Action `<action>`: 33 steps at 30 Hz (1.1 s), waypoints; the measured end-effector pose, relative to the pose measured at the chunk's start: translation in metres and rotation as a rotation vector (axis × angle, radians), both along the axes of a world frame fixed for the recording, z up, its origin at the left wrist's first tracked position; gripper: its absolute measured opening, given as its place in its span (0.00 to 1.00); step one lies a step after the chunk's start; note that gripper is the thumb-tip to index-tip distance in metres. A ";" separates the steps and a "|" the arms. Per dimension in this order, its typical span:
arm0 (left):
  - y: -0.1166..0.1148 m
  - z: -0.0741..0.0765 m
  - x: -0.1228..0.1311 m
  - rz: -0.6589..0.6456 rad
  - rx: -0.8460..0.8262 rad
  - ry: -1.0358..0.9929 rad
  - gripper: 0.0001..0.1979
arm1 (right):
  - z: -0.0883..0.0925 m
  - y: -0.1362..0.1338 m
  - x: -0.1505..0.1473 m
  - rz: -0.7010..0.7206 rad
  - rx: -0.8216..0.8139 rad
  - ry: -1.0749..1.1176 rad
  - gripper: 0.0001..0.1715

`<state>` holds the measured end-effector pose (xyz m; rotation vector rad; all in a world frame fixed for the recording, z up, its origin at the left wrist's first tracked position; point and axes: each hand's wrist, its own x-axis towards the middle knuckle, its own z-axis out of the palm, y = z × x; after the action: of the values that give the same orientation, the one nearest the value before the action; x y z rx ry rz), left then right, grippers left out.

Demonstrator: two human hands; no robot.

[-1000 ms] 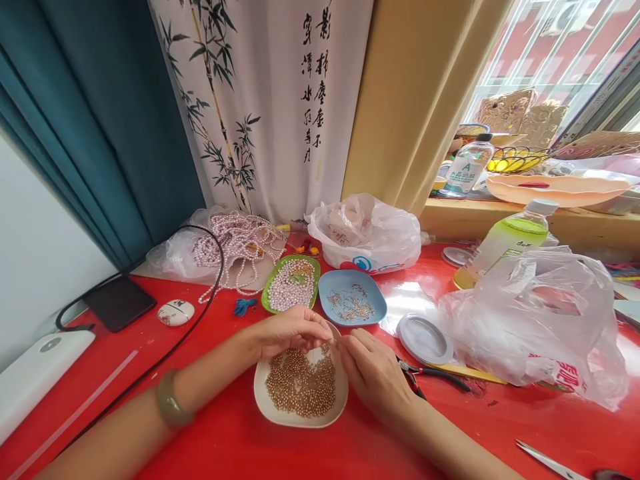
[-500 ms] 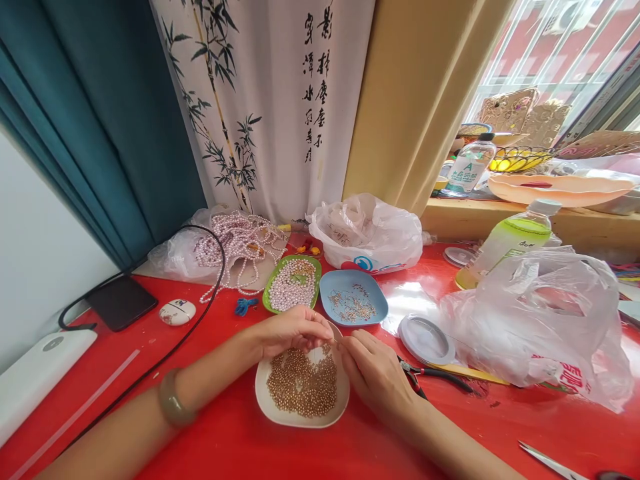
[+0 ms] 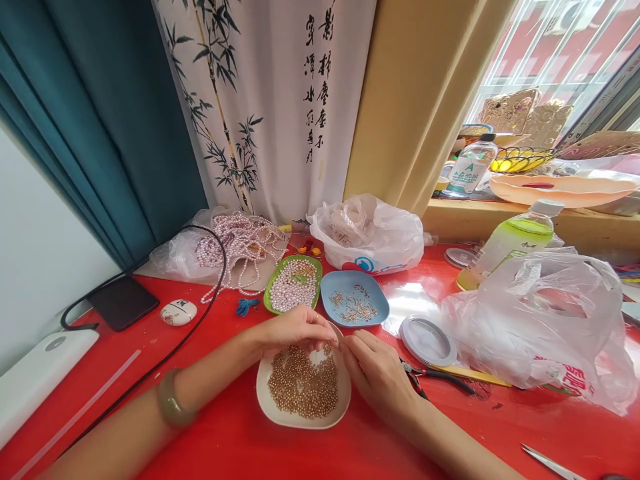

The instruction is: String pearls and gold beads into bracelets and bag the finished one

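Over the back rim of a white dish [image 3: 273,412] my two hands meet, fingertips nearly touching. My left hand [image 3: 295,328], a bangle on its forearm, is closed in a pinch. My right hand [image 3: 376,363] is also closed, its fingers pinched at the dish's right side. What sits between the fingertips is too small to make out. Many small gold beads [image 3: 303,387] lie in the dish below. Just behind stand a green tray of pale pink beads [image 3: 293,285] and a blue tray [image 3: 333,283] holding small metal pins.
Pliers [image 3: 440,377] and a grey lid [image 3: 429,340] lie right of my right hand. Scissors [image 3: 550,461] are at the front right. Plastic bags [image 3: 540,327], a bottle [image 3: 515,240], bead strands [image 3: 235,240], a mouse [image 3: 179,312], a phone [image 3: 123,302] and a black cable [image 3: 175,355] surround the work area.
Both hands stay in nearly the same pinched pose over the dish. The whole view has shifted very slightly; nothing else visibly differs.
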<state>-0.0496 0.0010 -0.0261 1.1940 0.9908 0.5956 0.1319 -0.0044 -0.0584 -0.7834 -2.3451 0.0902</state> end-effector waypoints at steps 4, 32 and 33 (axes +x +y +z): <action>-0.001 0.004 0.001 0.007 0.047 0.041 0.08 | 0.000 0.000 0.001 -0.009 -0.040 0.013 0.20; 0.002 -0.004 0.001 0.105 0.036 0.004 0.06 | -0.003 0.001 0.001 0.010 -0.035 0.035 0.19; 0.002 -0.004 0.001 0.110 0.036 0.004 0.06 | -0.003 0.001 0.001 0.013 -0.034 0.037 0.19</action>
<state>-0.0489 0.0032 -0.0302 1.1782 1.0579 0.7003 0.1327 -0.0035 -0.0610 -0.7770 -2.3193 0.1493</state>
